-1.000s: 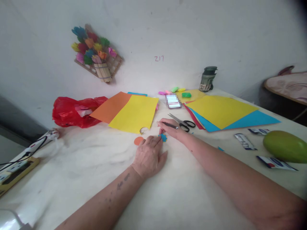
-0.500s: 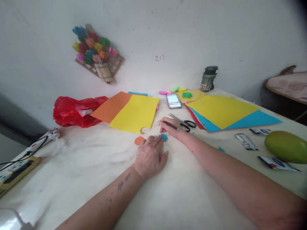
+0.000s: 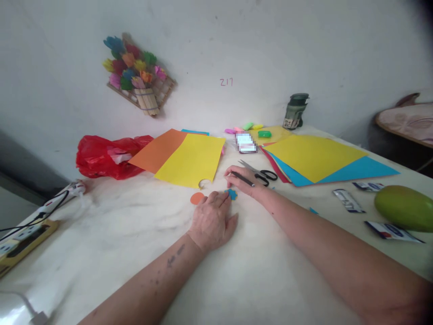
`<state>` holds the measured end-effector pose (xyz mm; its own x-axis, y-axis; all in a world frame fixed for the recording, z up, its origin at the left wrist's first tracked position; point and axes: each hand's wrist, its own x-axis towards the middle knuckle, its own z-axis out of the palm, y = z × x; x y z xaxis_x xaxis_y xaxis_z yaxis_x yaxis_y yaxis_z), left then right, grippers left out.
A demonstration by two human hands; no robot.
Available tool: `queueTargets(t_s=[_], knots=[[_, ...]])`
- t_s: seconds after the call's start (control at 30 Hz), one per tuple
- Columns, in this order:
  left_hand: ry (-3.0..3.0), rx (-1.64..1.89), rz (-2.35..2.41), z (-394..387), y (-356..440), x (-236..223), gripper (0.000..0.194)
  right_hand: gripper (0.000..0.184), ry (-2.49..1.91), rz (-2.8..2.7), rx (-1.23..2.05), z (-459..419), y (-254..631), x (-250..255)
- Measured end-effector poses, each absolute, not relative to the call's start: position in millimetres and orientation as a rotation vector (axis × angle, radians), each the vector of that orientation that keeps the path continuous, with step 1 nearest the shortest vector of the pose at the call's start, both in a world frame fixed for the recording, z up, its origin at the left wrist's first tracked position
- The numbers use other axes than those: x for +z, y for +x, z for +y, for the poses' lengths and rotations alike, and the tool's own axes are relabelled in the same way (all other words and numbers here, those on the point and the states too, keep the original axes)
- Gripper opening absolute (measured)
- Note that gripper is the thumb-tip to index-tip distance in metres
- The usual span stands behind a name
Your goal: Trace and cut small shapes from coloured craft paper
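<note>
My left hand (image 3: 212,216) lies flat on the table, its fingers stretched out and touching the edge of a small blue flower-shaped paper cutout (image 3: 232,194). Just beyond that cutout, my right hand (image 3: 241,181) is closed around a black pen (image 3: 242,179). The pen slants up to the right across the hand, and its writing end is too small to make out. An orange paper circle (image 3: 196,198) rests beside my left fingertips. Scissors with black handles (image 3: 262,174) lie slightly open behind my right hand, which partly hides them.
Yellow paper with a round notch (image 3: 189,160) overlaps an orange sheet (image 3: 158,151). Stacked coloured sheets (image 3: 314,155) lie right, near a phone (image 3: 246,142) and a bottle (image 3: 295,111). A green mango (image 3: 404,207), packets (image 3: 348,201), a red bag (image 3: 104,158) and a power strip (image 3: 29,246) flank my arms.
</note>
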<state>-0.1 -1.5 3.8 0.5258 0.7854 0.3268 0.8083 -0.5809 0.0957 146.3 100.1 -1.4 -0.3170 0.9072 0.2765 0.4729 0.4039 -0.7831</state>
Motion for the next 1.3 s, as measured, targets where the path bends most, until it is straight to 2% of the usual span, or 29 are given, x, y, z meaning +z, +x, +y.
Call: queueTargets(t_s=[1.3], knots=[[-2.699,-0.552,-1.395,-1.0,-1.1,2.3,0.044,0.013,-1.172,-1.984,0.781,100.9,146.2,-4.5]])
